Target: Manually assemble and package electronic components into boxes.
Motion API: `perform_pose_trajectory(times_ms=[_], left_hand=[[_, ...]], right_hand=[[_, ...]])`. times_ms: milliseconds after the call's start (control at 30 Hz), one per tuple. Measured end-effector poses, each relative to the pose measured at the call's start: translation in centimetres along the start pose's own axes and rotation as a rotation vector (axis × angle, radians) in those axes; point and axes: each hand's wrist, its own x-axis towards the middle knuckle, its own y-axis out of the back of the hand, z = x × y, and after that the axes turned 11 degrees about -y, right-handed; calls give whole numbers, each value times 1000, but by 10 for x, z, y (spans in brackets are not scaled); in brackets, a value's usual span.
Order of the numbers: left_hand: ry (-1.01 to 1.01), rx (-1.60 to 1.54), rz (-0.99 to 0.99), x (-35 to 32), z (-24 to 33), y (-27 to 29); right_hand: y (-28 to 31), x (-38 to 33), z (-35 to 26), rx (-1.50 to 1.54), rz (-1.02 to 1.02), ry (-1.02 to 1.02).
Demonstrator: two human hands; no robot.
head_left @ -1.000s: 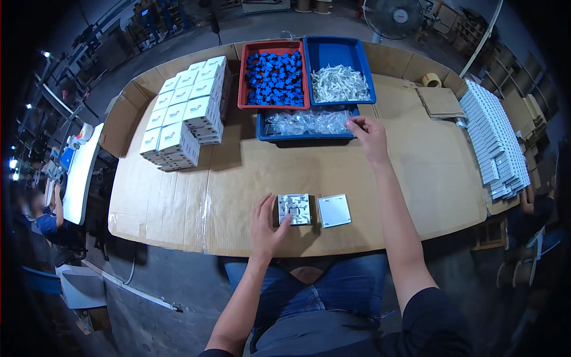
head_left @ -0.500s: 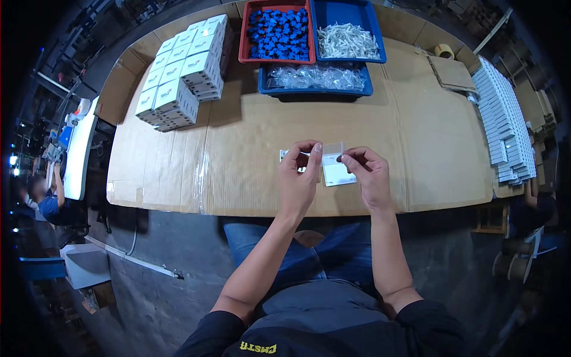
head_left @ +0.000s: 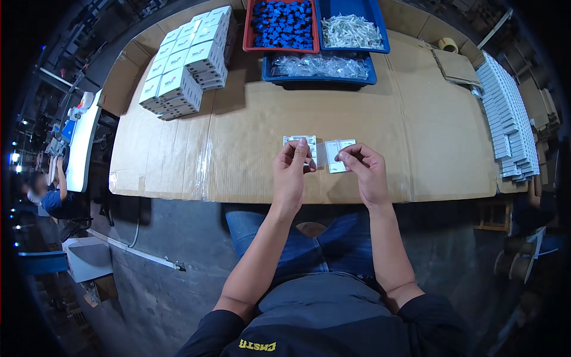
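A small clear plastic bag (head_left: 322, 156) is stretched between my hands, a little above the tabletop. My left hand (head_left: 289, 174) is closed in a pinch at the bag's left side. On the other side, the thumb and fingers of my right hand (head_left: 369, 171) pinch its right part. Beneath the right fingertips shows a flat white card-like piece (head_left: 348, 144); whether it lies on the table or is held with the bag, I cannot tell. A second flat white piece with dark print (head_left: 291, 141) lies behind my left fingers, partly covered by them.
Stacked white boxes (head_left: 178, 83) stand at the back left. At the back are a red tray of blue parts (head_left: 247, 43), a blue tray of white sticks (head_left: 386, 46) and a blue tray of clear bags (head_left: 321, 83). Small white boxes (head_left: 505, 119), cardboard (head_left: 455, 65) and tape (head_left: 447, 44) are right.
My hands have moved apart a little, with the bag now stretched sideways between them. More of both white pieces shows. The whole view has shifted slightly.
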Motion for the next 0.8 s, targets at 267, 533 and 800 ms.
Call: perform_pose_trajectory(times_ms=[267, 533, 800], left_hand=[[-197, 111, 39, -10, -4, 1], [-195, 219, -29, -18, -12, 12], [-369, 575, -111, -32, 10, -7]], right_hand=[[-5, -9, 5, 3, 5, 9], [-6, -11, 10, 84, 55, -25], [-11, -11, 18, -150, 218, 163]])
